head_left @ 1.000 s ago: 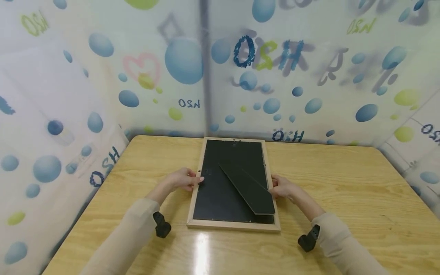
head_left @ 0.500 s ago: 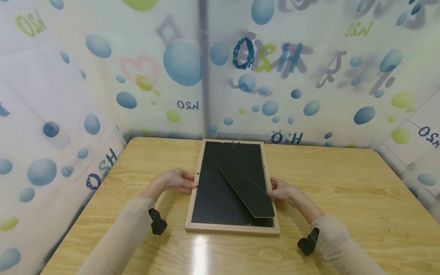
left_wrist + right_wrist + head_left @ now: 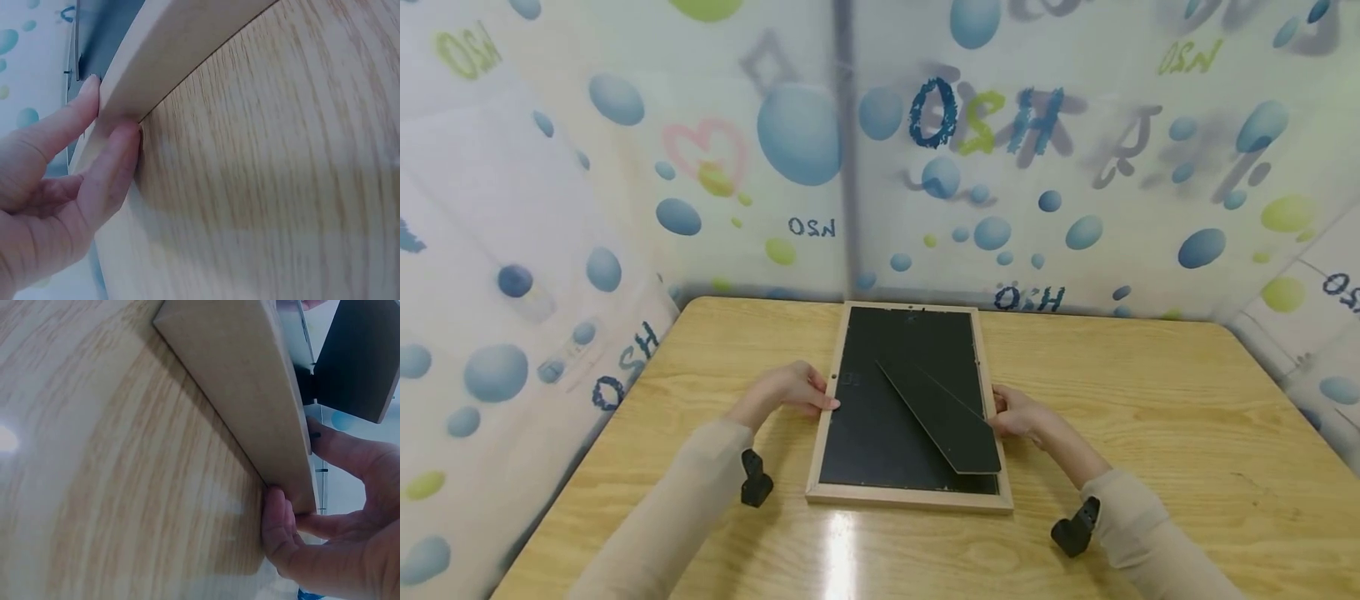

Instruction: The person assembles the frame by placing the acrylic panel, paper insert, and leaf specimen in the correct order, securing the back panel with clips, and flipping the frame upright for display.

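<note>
A picture frame point(image 3: 910, 498) with a light wood border lies back side up on the table. Its black backing board point(image 3: 865, 442) faces up, and a hinged easel stand point(image 3: 943, 421) juts out at an angle toward the lower right. My left hand point(image 3: 793, 388) pinches the left border, thumb at the inner edge and fingers against the outer side, as the left wrist view shows. On the opposite border my right hand point(image 3: 1021, 414) does likewise; in the right wrist view its thumb point(image 3: 337, 447) is beside a small dark tab and its fingertips reach the table.
The wooden table point(image 3: 1150, 433) extends on both sides of the frame. Behind it hangs a curtain point(image 3: 1060, 167) printed with blue and green dots and lettering. Black wrist cameras point(image 3: 756, 479) sit at both cuffs.
Half a second ago my left thumb was back at the border's outer side; now it lies over the border again. My right hand and the picture frame stay in place.
</note>
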`<state>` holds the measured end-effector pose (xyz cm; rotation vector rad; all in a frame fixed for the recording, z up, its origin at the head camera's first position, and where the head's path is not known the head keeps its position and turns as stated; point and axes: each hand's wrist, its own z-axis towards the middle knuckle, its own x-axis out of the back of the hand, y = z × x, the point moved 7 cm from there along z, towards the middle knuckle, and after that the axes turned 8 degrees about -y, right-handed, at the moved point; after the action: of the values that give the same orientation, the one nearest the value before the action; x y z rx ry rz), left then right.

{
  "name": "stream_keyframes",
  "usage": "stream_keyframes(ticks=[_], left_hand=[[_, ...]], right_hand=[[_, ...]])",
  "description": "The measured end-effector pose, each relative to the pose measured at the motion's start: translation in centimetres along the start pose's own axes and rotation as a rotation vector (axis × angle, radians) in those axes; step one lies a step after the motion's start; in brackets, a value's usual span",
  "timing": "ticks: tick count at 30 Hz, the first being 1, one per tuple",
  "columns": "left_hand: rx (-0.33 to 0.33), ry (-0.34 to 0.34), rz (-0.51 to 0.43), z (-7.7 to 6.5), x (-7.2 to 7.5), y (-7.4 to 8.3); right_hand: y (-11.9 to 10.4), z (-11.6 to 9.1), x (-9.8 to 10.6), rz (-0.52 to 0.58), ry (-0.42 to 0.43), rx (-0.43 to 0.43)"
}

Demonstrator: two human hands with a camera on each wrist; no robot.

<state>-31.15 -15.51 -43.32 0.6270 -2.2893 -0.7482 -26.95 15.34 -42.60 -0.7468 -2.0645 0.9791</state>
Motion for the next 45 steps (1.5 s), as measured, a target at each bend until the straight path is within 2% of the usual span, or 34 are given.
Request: stream_keyframes(ticks=[3,7,13,18,23,29,31,41,45], left_hand=[[0.043,0.038,0.003,-0.9,-0.1,0.8],[0.075,0.059,0.071,-1.8,-0.3,1.7],[0.109,0.040,0.253,-1.5,-0.7,2.7],[0.138,0.009,0.309,-1.1,-0.9,3.2],[0.096,-0.035,0.275,-1.2,-0.7,2.9],[0.002,-0.123,0.051,-1.5,-0.8,1.3],[-0.014,-0.148,0.014,-1.5,-0.9,1.1],[-0.007,-0.166,0.021,-1.6,-1.1,1.2],[0.001,-0.137,0.054,-1.6,-1.1,1.4]], right_hand=[[0.0,-0.1,0.0,0.001,-0.003,0.010],[0.0,-0.1,0.0,0.000,-0.003,0.010],[0.1,-0.1,-0.1,0.004,-0.001,0.005],[0.1,-0.1,-0.2,0.022,-0.003,0.014],[0.1,0.1,-0.1,0.057,-0.009,0.022],[0.3,0.2,-0.2,0.090,-0.021,0.025],[0.3,0.1,-0.2,0.089,-0.022,0.019],[0.2,0.1,-0.2,0.065,-0.008,0.024],[0.3,0.1,-0.2,0.081,-0.001,0.041]])
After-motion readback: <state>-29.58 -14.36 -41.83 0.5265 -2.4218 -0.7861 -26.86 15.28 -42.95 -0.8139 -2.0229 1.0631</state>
